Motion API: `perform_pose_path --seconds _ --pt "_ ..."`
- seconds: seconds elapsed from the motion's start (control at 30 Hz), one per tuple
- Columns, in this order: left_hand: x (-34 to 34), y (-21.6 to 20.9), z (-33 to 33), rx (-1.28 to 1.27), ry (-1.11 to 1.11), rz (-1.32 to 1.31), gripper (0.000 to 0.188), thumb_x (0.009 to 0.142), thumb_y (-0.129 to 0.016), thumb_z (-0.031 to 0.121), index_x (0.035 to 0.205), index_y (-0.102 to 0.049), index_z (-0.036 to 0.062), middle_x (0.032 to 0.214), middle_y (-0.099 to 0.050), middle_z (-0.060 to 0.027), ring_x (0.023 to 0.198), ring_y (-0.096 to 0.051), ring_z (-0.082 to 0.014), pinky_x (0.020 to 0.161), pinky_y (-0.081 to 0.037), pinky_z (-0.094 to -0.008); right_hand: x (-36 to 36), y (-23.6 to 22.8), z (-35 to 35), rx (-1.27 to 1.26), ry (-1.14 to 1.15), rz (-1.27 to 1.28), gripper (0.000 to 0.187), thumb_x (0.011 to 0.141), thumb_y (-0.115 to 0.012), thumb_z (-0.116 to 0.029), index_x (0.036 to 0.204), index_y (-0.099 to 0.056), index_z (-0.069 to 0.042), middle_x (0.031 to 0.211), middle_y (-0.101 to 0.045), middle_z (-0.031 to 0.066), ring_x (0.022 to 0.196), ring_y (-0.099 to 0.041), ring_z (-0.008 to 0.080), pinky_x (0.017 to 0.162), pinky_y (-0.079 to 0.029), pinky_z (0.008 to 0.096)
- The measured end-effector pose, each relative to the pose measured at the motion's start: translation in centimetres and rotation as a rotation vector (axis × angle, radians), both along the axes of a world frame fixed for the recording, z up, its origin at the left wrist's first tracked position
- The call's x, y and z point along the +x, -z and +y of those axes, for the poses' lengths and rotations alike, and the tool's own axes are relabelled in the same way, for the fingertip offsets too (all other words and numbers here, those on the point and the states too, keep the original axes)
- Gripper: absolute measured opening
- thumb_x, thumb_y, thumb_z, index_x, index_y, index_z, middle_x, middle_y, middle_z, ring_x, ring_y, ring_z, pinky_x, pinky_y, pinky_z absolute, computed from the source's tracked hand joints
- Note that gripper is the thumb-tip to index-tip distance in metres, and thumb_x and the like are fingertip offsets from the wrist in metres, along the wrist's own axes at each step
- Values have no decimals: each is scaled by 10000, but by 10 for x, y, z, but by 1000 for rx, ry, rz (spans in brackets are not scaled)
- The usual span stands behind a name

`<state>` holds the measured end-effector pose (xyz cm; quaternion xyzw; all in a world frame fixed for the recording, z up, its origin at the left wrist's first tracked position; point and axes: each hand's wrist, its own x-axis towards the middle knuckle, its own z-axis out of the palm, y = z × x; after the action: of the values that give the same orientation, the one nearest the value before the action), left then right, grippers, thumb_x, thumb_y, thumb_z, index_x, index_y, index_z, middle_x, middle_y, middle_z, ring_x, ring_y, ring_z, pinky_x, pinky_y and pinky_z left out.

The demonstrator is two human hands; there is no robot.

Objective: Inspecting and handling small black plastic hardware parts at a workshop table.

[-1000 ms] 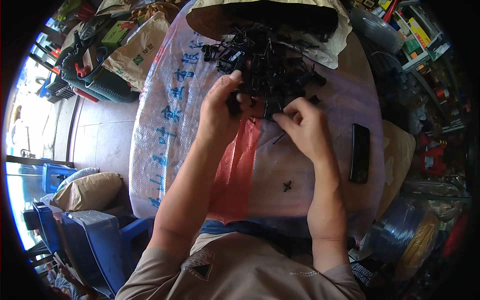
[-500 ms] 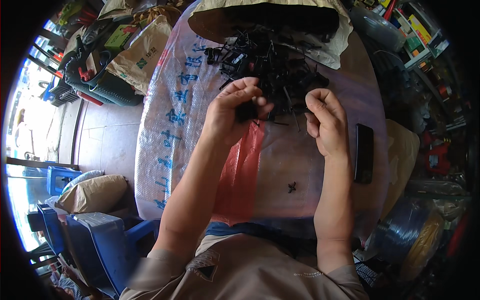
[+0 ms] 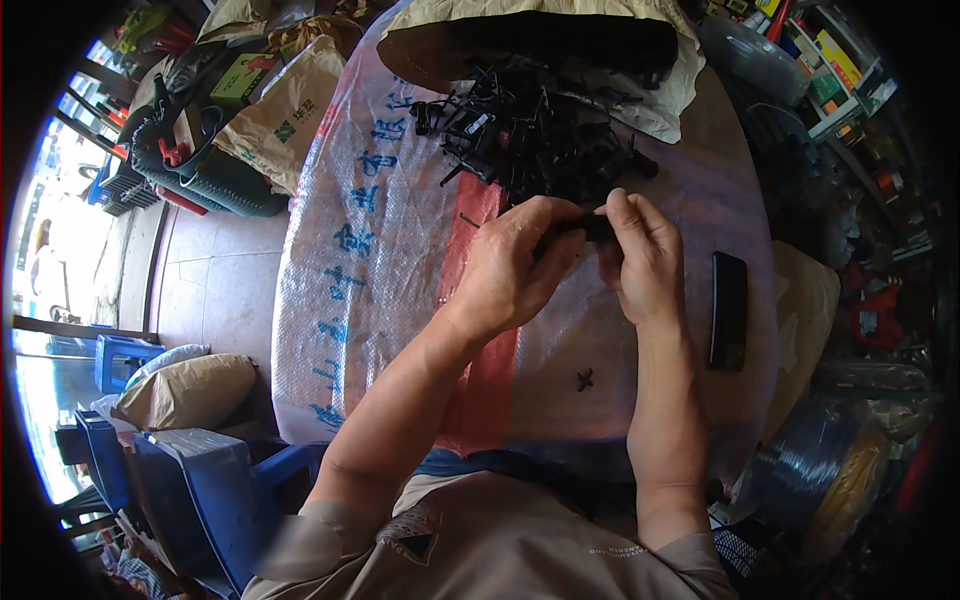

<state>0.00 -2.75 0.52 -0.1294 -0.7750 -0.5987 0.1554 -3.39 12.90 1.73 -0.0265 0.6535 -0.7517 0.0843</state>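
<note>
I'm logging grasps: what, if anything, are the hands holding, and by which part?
A small black part, left hand toward its left, right hand toward its right; exact grip points are hidden.

Bright light point(image 3: 48, 255) at left borders tiled floor point(image 3: 225, 275) and blue chair point(image 3: 205, 475).

And here the dark piece point(image 3: 597, 229) between the left hand point(image 3: 525, 262) and right hand point(image 3: 645, 252) is mostly covered by fingers, its shape impossible to call; up top, the paper sack point(image 3: 672, 112) runs off the upper edge, its inside lost in shadow; the black parts point(image 3: 540, 150) overlap, burying one another; a tiny dark scrap point(image 3: 585, 380) is too small to identify; the shirt point(image 3: 490, 545) gets cut off below.
</note>
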Motion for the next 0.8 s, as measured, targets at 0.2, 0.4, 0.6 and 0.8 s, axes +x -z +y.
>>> perform_pose_path --seconds 0.2,0.4,0.6,0.8 --pt "-4 5 -3 70 -34 24 152 874 -609 55 999 -614 -31 834 -655 -144 781 -662 -199 680 -509 -303 -2 13 1 -7 -99 300 159 948 -578 -150 1018 -622 -14 749 -577 -19 649 -527 47 602 -441 202" --pt "-2 8 8 254 36 -58 93 888 -594 38 934 -597 -43 814 -670 -116 762 -667 -159 662 -521 -283 -2 16 -1 -36 -146 285 131 918 -589 -75 1026 -609 -2 795 -625 9 718 -583 64 663 -490 218" --pt "0 12 10 179 -54 -54 89 862 -614 37 905 -587 -36 800 -666 -125 746 -672 -179 636 -518 -289 -4 22 1 -34 -189 299 100 904 -572 -41 990 -602 1 788 -621 13 698 -562 59 642 -471 212" --pt "-1 13 11 -33 -130 193 89 874 -603 45 912 -581 -32 755 -641 -106 695 -649 -172 618 -512 -297 -7 25 2 -85 -203 291 98 890 -575 -26 982 -601 -2 800 -610 4 691 -529 47 636 -447 204"
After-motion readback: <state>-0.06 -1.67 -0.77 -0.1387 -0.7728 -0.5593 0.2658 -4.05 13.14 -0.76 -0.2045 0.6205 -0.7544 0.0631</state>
